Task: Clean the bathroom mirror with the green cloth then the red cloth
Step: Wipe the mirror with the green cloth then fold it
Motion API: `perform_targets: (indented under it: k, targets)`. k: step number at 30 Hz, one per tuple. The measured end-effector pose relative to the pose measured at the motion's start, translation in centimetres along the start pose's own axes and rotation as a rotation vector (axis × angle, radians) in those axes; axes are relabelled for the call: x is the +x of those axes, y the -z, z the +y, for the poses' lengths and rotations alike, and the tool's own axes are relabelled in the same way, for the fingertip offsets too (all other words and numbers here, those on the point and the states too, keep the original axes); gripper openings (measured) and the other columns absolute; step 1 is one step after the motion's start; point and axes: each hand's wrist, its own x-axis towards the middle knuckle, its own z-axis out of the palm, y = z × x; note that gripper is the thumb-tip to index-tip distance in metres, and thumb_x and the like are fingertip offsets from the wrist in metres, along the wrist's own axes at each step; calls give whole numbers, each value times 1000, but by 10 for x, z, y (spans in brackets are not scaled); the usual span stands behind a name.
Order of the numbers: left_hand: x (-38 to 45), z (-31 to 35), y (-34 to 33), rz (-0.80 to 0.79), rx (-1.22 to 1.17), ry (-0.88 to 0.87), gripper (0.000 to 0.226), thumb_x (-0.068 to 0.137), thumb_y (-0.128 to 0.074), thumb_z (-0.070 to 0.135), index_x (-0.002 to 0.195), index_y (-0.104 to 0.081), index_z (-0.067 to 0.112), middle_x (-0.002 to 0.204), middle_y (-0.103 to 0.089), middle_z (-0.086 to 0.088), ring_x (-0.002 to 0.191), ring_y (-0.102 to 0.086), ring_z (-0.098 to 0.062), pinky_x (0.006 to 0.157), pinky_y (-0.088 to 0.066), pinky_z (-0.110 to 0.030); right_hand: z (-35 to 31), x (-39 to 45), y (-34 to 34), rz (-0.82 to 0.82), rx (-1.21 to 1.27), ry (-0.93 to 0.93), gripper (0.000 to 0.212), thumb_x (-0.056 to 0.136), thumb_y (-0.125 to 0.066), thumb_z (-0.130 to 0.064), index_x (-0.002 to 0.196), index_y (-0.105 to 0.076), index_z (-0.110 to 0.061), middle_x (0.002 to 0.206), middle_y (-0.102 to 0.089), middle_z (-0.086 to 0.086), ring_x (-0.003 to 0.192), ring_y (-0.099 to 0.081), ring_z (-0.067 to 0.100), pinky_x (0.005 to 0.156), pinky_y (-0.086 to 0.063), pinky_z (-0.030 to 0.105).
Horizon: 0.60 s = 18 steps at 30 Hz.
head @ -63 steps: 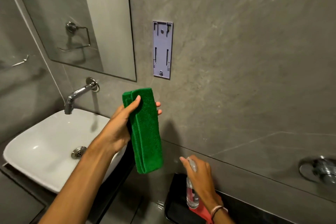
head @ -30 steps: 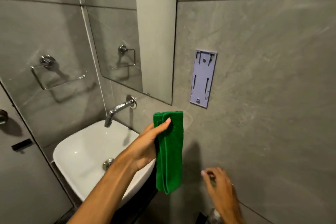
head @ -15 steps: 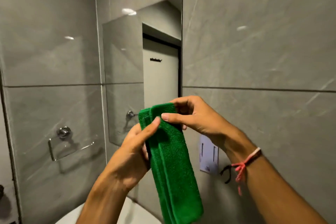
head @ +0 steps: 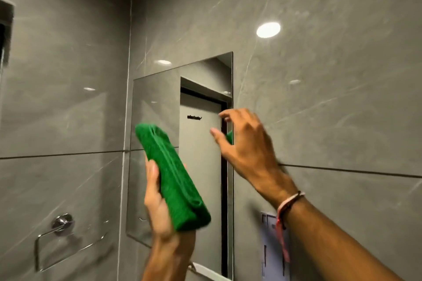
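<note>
A frameless mirror (head: 157,107) hangs on the grey tiled wall ahead and reflects a door with a hook rail. My left hand (head: 157,207) grips a folded green cloth (head: 173,178), held upright and tilted in front of the mirror's lower half. Whether the cloth touches the glass I cannot tell. My right hand (head: 246,143) hovers by the mirror's right edge, fingers spread, holding nothing. A sliver of green reflection shows behind its fingers. The red cloth is out of view.
A chrome towel ring (head: 61,235) is fixed to the left wall, low down. A pale purple wall bracket (head: 271,255) sits right of the mirror, behind my right forearm. A sliver of the white basin (head: 205,270) shows at the bottom.
The view has tilted up from the basin to the mirror. My right hand left the spray bottle, briefly pinched the cloth's top, then let go. The left hand raised the cloth before the mirror.
</note>
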Motion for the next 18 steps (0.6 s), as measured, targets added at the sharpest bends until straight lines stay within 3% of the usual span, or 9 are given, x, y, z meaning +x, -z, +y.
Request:
perform_targets:
  k: [2, 3, 5, 8, 10, 15, 18]
  targets:
    - [48, -4, -26, -90, 329, -318, 52, 103, -38, 35, 155, -35, 30, 168, -28, 3, 154, -28, -13, 127, -23, -36, 13, 15, 14, 129, -115, 47, 39, 91, -68, -42, 123, -68, -19, 118, -66, 5, 109, -63, 28, 90, -56, 41]
    - [74, -7, -44, -143, 512, -459, 57, 103, -37, 30, 159, -24, 26, 172, -10, 2, 159, -11, -12, 130, -11, -34, 19, 23, 19, 174, -165, 61, 39, 90, -69, -40, 123, -68, -18, 117, -67, 7, 108, -63, 30, 88, -56, 42]
    - [125, -30, -79, -268, 834, -653, 60, 104, -38, 20, 160, -18, 17, 172, 6, -8, 159, 8, -17, 130, 1, -29, 31, 37, 27, 234, -269, 88, 39, 90, -68, -38, 122, -68, -16, 116, -67, 9, 106, -63, 32, 86, -54, 42]
    - [166, -84, -116, -470, 1148, -708, 61, 106, -38, 18, 161, -11, 10, 172, 5, -13, 159, 9, -23, 132, -3, -44, 48, 56, 28, 246, -433, 142, 40, 93, -64, -37, 126, -67, -14, 119, -67, 11, 107, -63, 33, 86, -53, 44]
    - [178, -111, -126, -446, 1260, -776, 62, 107, -32, 26, 161, -7, 11, 172, 1, -9, 160, 4, -20, 130, -9, -47, 60, 63, 21, 213, -534, 187, 43, 95, -62, -36, 130, -66, -12, 125, -67, 14, 111, -65, 33, 90, -53, 44]
    - [220, -110, -143, -451, 1167, -857, 63, 103, -31, 29, 162, -7, 25, 172, -1, -11, 160, -2, -22, 131, -8, -47, 80, 74, 2, 131, -670, 264, 56, 93, -65, -38, 139, -62, -7, 137, -64, 22, 126, -62, 39, 105, -50, 51]
    - [252, -94, -161, -383, 1102, -796, 64, 99, -30, 30, 161, -16, 25, 171, -3, -17, 158, -12, -32, 127, -20, -56, 84, 78, -7, 110, -688, 245, 61, 96, -61, -42, 146, -55, -9, 146, -57, 23, 137, -55, 39, 114, -44, 54]
